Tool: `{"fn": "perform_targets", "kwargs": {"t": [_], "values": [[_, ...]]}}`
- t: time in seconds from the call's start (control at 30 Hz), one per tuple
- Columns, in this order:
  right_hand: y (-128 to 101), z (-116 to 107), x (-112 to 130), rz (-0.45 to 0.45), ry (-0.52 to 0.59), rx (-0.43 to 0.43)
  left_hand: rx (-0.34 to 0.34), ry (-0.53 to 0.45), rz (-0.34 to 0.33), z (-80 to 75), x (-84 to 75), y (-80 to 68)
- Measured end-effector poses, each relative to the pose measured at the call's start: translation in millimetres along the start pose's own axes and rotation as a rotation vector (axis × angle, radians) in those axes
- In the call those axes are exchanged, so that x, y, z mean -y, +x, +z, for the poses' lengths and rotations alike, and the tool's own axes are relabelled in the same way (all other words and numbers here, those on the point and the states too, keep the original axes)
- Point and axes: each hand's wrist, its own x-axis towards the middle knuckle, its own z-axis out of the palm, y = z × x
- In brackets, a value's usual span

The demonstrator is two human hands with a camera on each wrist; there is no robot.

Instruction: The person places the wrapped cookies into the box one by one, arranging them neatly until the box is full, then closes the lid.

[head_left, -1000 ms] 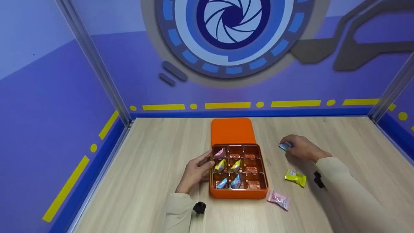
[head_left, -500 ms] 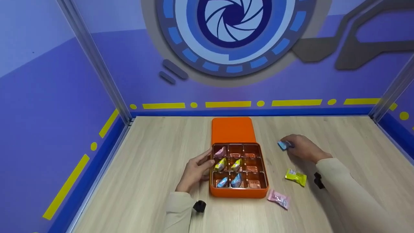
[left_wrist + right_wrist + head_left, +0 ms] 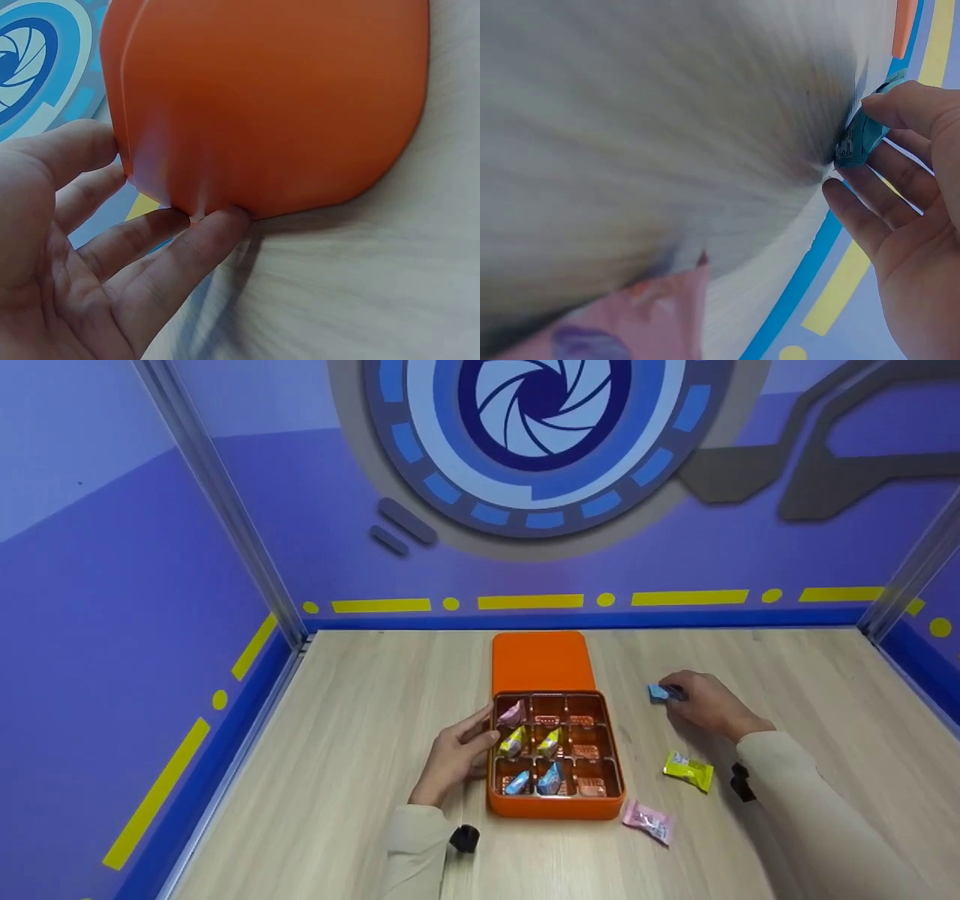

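Observation:
An orange box [image 3: 556, 808] with a divided clear insert stands in the middle of the table. My left hand [image 3: 452, 754] rests against its left side, thumb at the rim; in the left wrist view the fingertips touch the orange wall [image 3: 285, 97]. Wrapped candies fill part of the insert: a pink candy [image 3: 512, 712] at back left, yellow ones in the left and middle cells of the middle row, blue ones in the same columns at front. To the right of the box, my right hand [image 3: 709, 703] pinches a blue wrapped candy [image 3: 862, 139] between thumb and fingers, low over the table.
An orange lid [image 3: 541, 660] lies directly behind the box. A yellow candy [image 3: 688, 771] and a pink candy [image 3: 648, 821] lie on the wooden table [image 3: 360, 735] to the right of the box. Blue-purple panels [image 3: 450, 577] wall in the back and sides.
The blue candy has turned in my right hand's fingers and now lies more level, while that hand stays nearly in place. My left hand keeps its place at the box.

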Motion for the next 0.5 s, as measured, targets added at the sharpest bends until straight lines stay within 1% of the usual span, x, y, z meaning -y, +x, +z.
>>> {"fn": "perform_targets", "kwargs": {"t": [0.2, 0.43, 0.5], "values": [[-2.7, 2.8, -0.4, -0.020, 0.004, -0.047, 0.008, 0.021, 0.024, -0.5, -0.6, -0.1], [-5.5, 3.6, -1.8, -0.025, -0.005, -0.056, -0.003, 0.035, 0.033, -0.1, 1.4, 0.9], [-6.1, 3.7, -1.8, -0.014, 0.000, -0.062, -0.004, 0.035, 0.032, -0.1, 1.5, 1.0]]}}
